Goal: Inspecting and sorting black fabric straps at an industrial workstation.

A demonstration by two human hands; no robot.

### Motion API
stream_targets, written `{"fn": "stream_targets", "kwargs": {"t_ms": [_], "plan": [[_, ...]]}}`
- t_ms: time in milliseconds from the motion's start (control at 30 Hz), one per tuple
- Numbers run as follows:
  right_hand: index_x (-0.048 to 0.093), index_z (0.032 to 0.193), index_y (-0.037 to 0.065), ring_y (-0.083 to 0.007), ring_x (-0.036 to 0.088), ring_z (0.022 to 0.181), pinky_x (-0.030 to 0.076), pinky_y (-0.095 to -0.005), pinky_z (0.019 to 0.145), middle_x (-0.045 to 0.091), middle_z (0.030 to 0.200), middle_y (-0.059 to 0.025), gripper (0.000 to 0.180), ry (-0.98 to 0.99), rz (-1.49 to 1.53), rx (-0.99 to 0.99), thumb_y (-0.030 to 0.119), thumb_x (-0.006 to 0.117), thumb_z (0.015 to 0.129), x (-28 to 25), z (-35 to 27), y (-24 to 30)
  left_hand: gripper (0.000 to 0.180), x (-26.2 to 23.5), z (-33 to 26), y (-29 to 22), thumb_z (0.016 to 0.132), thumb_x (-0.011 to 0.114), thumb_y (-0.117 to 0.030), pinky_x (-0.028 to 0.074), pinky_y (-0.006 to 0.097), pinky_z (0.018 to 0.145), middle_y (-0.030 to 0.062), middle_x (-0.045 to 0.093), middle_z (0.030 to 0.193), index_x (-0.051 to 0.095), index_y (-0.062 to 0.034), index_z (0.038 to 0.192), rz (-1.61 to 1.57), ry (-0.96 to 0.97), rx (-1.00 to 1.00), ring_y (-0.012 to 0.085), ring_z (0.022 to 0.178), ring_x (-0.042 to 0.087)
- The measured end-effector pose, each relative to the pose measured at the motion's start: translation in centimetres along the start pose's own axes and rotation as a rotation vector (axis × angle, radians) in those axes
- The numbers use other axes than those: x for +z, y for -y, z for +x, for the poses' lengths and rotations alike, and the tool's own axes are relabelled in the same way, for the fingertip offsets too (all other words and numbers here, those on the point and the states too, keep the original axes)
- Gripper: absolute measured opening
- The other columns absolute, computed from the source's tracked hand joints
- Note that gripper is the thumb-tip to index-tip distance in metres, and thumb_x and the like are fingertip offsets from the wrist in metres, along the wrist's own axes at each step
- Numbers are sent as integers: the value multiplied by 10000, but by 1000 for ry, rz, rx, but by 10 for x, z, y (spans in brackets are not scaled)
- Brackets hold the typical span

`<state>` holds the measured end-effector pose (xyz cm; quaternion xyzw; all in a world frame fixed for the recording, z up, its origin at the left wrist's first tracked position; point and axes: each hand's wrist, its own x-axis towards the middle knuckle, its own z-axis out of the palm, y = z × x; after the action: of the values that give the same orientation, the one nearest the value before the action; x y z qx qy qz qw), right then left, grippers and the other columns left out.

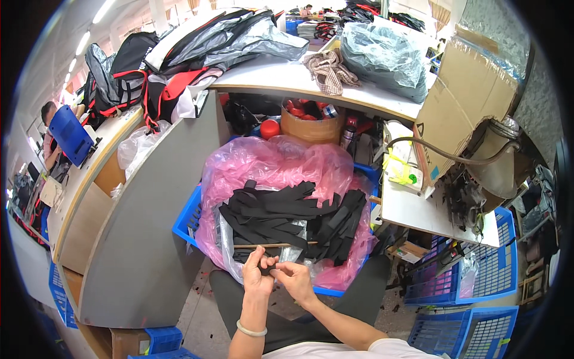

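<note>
Both my hands meet over the near edge of a blue crate (195, 209). My left hand (257, 276) has its fingers curled round a small black piece (267, 271), probably fabric strip. From the right, my right hand (295, 282) pinches the same piece with thumb and forefinger. Most of it is hidden by my fingers. Just beyond my left fingertips, a thin wooden stick (287, 245) lies crosswise; I cannot tell whether they touch it. Many black fabric strips (269, 209) lie heaped in the pink plastic bag (239, 164) lining the crate.
A grey panel (149, 221) stands at the left. Beyond the crate, a white table (263, 75) carries bags and a checked cloth (330, 72). Under it sits a round cardboard tub (311, 127). At right are a machine (499, 158), a cardboard box (463, 99) and blue crates (490, 263).
</note>
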<state>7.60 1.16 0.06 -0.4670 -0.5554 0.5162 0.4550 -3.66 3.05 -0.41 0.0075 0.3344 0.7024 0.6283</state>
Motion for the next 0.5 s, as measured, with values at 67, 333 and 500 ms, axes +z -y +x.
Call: {"fn": "stream_targets", "kwargs": {"t_ms": [67,333,500], "plan": [[658,919,4,-150,614,574,458,-275,506,640,680,-96,177,-161,-210,-255,54,672,750,9,-4,-5,160,0,-2,1,846,640,-182,474,363,749,-21,396,496,540,-81,773,-10,-25,-26,130,518,466],[498,1256,250,-327,614,576,470,-420,473,634,732,-113,547,433,-845,-324,102,568,734,6,-24,-9,68,-17,-10,-17,826,618,-80,534,347,646,-22,396,496,576,-33,852,231,-75,-11,111,440,428],[485,927,34,-366,612,609,456,-476,484,604,710,-186,260,306,-792,-541,146,590,716,14,4,-48,99,-14,-3,8,803,632,-46,530,321,668,-17,364,452,582,18,857,234,-134,-39,111,370,376]]}}
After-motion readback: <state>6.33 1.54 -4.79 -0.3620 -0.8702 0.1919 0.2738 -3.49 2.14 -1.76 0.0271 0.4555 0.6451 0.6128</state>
